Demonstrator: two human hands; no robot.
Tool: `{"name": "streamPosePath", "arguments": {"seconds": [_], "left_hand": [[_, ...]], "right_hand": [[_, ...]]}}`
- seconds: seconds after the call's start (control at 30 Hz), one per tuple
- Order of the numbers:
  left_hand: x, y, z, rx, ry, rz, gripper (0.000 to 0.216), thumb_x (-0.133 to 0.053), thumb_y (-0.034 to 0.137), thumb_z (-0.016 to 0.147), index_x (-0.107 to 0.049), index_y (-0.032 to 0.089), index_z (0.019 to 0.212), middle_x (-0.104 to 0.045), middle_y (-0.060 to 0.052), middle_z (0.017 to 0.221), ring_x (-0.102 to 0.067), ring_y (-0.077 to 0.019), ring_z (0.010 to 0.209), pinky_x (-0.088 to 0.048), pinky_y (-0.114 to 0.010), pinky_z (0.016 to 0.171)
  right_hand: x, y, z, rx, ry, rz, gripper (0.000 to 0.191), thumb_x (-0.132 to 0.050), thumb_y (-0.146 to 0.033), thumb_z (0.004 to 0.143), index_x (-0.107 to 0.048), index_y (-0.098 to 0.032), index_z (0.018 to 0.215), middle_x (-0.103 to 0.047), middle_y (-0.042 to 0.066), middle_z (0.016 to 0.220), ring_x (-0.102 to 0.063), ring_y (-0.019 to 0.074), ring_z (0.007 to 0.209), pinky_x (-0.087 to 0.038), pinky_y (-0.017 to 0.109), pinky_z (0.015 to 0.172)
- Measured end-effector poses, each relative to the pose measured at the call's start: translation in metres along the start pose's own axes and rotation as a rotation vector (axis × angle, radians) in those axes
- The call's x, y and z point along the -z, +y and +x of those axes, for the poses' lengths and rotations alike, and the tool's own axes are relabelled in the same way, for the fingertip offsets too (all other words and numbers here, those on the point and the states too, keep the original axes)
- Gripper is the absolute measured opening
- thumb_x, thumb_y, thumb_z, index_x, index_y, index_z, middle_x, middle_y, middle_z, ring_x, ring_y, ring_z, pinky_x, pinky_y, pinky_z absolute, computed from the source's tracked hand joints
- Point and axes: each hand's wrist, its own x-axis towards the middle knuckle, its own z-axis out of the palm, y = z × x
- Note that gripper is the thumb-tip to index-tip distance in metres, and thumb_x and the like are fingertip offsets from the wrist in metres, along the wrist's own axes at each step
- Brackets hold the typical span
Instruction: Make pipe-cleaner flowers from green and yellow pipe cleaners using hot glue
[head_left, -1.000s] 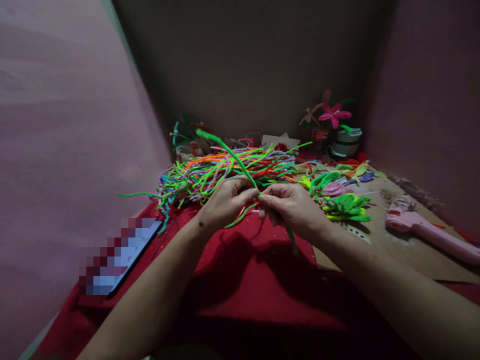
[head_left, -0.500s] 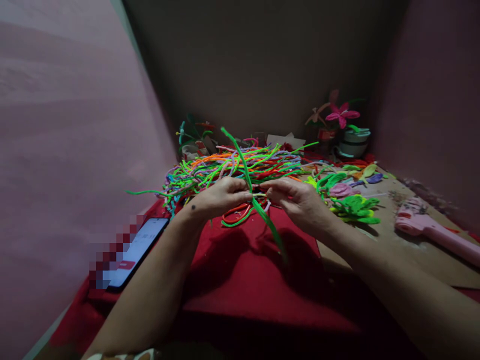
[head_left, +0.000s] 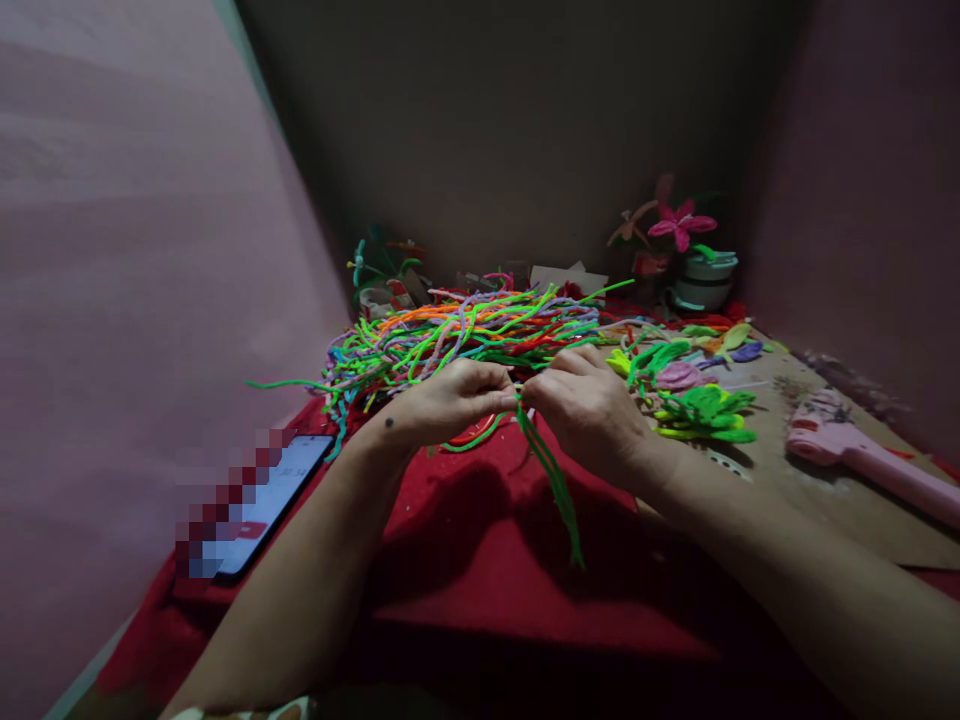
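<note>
My left hand (head_left: 450, 400) and my right hand (head_left: 589, 405) meet fingertip to fingertip above a red cloth (head_left: 480, 560). Both pinch the top of a green pipe cleaner (head_left: 551, 475), folded so that its two strands hang down and toward me. A small red and green loop (head_left: 471, 435) lies on the cloth under my left hand. Just behind my hands spreads a big heap of coloured pipe cleaners (head_left: 465, 335).
A phone (head_left: 259, 500) lies on the cloth at the left. Finished green leaves and small flowers (head_left: 694, 405) sit on brown cardboard (head_left: 825, 500) at the right, beside a pink glue gun (head_left: 862, 455). A pot with a pink flower (head_left: 694, 270) stands at the back. Walls close in on both sides.
The green pipe cleaner's upper end, which stuck up over the heap, has been bent down; both strands now hang below my hands. My hands stayed close together.
</note>
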Motion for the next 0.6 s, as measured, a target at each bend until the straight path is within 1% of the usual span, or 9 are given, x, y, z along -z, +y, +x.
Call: {"name": "streamPosePath", "arguments": {"seconds": [0.07, 0.17, 0.23, 0.3, 0.37, 0.43, 0.5, 0.6], "left_hand": [[-0.002, 0.0, 0.001, 0.013, 0.046, -0.015, 0.024, -0.052, 0.035, 0.077, -0.051, 0.013, 0.068, -0.039, 0.005, 0.058, -0.032, -0.0065, 0.052, -0.026, -0.019, 0.046], [-0.004, 0.0, 0.003, 0.027, 0.115, -0.039, 0.021, -0.053, 0.032, 0.076, -0.05, 0.013, 0.066, -0.038, 0.005, 0.056, -0.032, -0.0059, 0.05, -0.024, -0.019, 0.045], [-0.006, 0.0, 0.005, 0.034, 0.147, -0.038, 0.021, -0.053, 0.031, 0.074, -0.05, 0.013, 0.064, -0.037, 0.005, 0.055, -0.031, -0.0056, 0.049, -0.024, -0.019, 0.045], [-0.006, 0.0, 0.005, 0.035, 0.168, -0.045, 0.019, -0.054, 0.03, 0.073, -0.051, 0.013, 0.064, -0.038, 0.005, 0.055, -0.032, -0.0055, 0.049, -0.024, -0.019, 0.045], [-0.007, -0.002, 0.006, 0.041, 0.179, -0.067, 0.018, -0.054, 0.03, 0.073, -0.052, 0.013, 0.065, -0.04, 0.005, 0.055, -0.033, -0.0057, 0.049, -0.025, -0.019, 0.046], [-0.007, -0.004, 0.006, 0.06, 0.181, -0.098, 0.018, -0.055, 0.03, 0.072, -0.052, 0.013, 0.065, -0.042, 0.004, 0.055, -0.034, -0.0057, 0.048, -0.026, -0.019, 0.046], [-0.007, -0.007, 0.007, 0.081, 0.188, -0.128, 0.019, -0.056, 0.032, 0.071, -0.054, 0.013, 0.066, -0.043, 0.004, 0.055, -0.034, -0.0057, 0.047, -0.025, -0.02, 0.046], [-0.007, -0.008, 0.007, 0.059, 0.259, -0.109, 0.019, -0.06, 0.032, 0.068, -0.059, 0.013, 0.069, -0.047, 0.003, 0.057, -0.037, -0.0064, 0.049, -0.027, -0.02, 0.046]], "right_hand": [[0.003, -0.007, 0.002, -0.229, -0.033, 0.173, 0.018, -0.048, -0.016, 0.082, -0.06, -0.015, 0.069, -0.059, 0.004, 0.06, -0.049, 0.015, 0.06, -0.035, 0.029, 0.061], [0.009, -0.015, 0.006, -0.612, -0.134, 0.617, 0.014, -0.052, -0.017, 0.077, -0.059, -0.015, 0.065, -0.057, 0.0, 0.054, -0.047, 0.011, 0.05, -0.034, 0.024, 0.052], [0.01, -0.016, 0.007, -0.769, -0.169, 0.89, 0.016, -0.054, -0.021, 0.075, -0.059, -0.014, 0.062, -0.055, -0.001, 0.051, -0.046, 0.0097, 0.047, -0.035, 0.023, 0.05], [0.01, -0.015, 0.008, -0.849, -0.163, 1.064, 0.017, -0.057, -0.025, 0.073, -0.061, -0.013, 0.061, -0.055, -0.001, 0.051, -0.045, 0.0091, 0.048, -0.035, 0.023, 0.05], [0.009, -0.012, 0.007, -0.906, -0.156, 1.13, 0.018, -0.062, -0.028, 0.07, -0.064, -0.012, 0.061, -0.053, -0.002, 0.049, -0.042, 0.0079, 0.045, -0.032, 0.023, 0.048], [0.009, -0.01, 0.007, -0.94, -0.173, 1.11, 0.017, -0.065, -0.028, 0.066, -0.067, -0.012, 0.062, -0.047, -0.005, 0.043, -0.035, 0.0063, 0.041, -0.028, 0.024, 0.045], [0.008, -0.008, 0.007, -0.937, -0.192, 1.058, 0.016, -0.066, -0.027, 0.065, -0.069, -0.011, 0.064, -0.044, -0.006, 0.041, -0.03, 0.0054, 0.04, -0.025, 0.024, 0.044], [0.006, -0.006, 0.006, -0.893, -0.185, 1.035, 0.016, -0.065, -0.027, 0.065, -0.07, -0.011, 0.067, -0.051, -0.004, 0.047, -0.036, 0.0063, 0.044, -0.028, 0.024, 0.047]]}}
